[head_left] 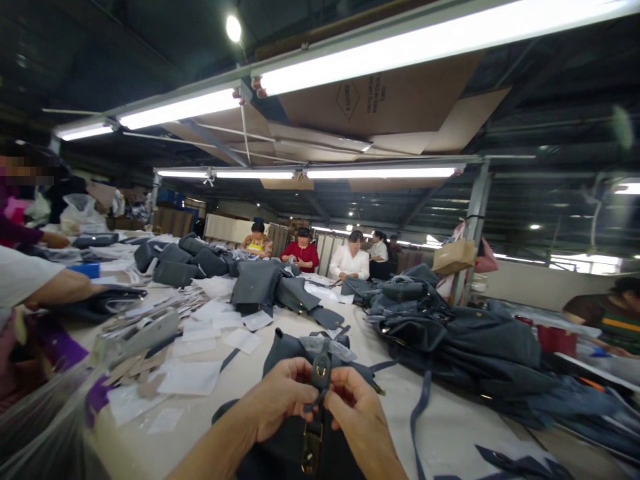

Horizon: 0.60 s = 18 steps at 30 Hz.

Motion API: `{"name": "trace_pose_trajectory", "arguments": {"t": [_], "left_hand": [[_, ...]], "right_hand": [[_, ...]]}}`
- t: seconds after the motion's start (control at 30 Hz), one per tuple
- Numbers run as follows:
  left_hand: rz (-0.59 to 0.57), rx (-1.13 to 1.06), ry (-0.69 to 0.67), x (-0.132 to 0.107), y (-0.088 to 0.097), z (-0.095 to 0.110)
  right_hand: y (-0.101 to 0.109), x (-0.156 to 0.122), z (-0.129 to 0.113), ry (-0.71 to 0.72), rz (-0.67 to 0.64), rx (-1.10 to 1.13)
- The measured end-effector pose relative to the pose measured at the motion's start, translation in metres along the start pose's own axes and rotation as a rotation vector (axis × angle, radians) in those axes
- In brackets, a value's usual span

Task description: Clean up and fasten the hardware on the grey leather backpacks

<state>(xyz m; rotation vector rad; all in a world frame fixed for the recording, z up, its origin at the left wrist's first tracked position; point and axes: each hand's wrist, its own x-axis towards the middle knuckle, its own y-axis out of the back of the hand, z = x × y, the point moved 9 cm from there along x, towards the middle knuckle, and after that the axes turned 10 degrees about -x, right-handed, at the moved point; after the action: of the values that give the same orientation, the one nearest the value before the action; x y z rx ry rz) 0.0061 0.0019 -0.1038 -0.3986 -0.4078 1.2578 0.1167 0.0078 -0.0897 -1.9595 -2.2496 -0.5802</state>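
A dark blue-grey bag lies on the table right in front of me. Its strap, fitted with a small gold-coloured metal piece, rises between my two hands. My left hand pinches the strap from the left, thumb and fingers closed. From the other side my right hand pinches the same strap, its fingertips close to those of the left. Below the hands, a gold-coloured metal fitting shows on the bag's front. Clear plastic wrap covers part of the bag behind the strap.
Dark bags are heaped on the right and farther back. White paper sheets and grey pieces lie to the left. A co-worker's arm reaches in at left; several people sit across the table. A metal post stands at right.
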Motion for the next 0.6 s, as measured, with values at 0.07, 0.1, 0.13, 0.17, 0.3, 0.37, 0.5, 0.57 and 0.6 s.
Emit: {"name": "trace_pose_trajectory", "arguments": {"t": [0.07, 0.1, 0.13, 0.17, 0.3, 0.37, 0.5, 0.57, 0.6], "left_hand": [[-0.006, -0.069, 0.036, -0.002, 0.002, 0.004], [0.001, -0.094, 0.040, -0.004, 0.003, 0.006], [0.012, -0.116, 0.037, -0.004, 0.004, 0.009], [0.030, -0.129, 0.022, -0.005, 0.006, 0.011], [0.076, -0.009, -0.107, -0.010, 0.008, 0.015], [0.055, 0.218, -0.272, -0.016, 0.003, 0.024], [0.024, 0.867, -0.697, -0.034, -0.020, 0.043], [0.017, 1.143, -0.830, -0.039, -0.033, 0.042], [0.015, 1.263, -0.888, -0.041, -0.039, 0.040]], "right_hand": [[-0.004, -0.002, 0.000, -0.020, -0.050, 0.026], [-0.006, -0.003, 0.001, -0.040, -0.076, 0.051], [-0.007, -0.004, 0.003, -0.061, -0.098, 0.079], [-0.008, -0.005, 0.005, -0.080, -0.117, 0.106], [-0.001, -0.005, 0.014, -0.130, -0.095, 0.148], [0.003, -0.004, 0.017, -0.148, -0.070, 0.138], [0.003, -0.003, 0.018, -0.169, -0.065, 0.135], [0.000, -0.003, 0.018, -0.187, -0.052, 0.144], [-0.002, -0.003, 0.019, -0.193, -0.045, 0.146]]}}
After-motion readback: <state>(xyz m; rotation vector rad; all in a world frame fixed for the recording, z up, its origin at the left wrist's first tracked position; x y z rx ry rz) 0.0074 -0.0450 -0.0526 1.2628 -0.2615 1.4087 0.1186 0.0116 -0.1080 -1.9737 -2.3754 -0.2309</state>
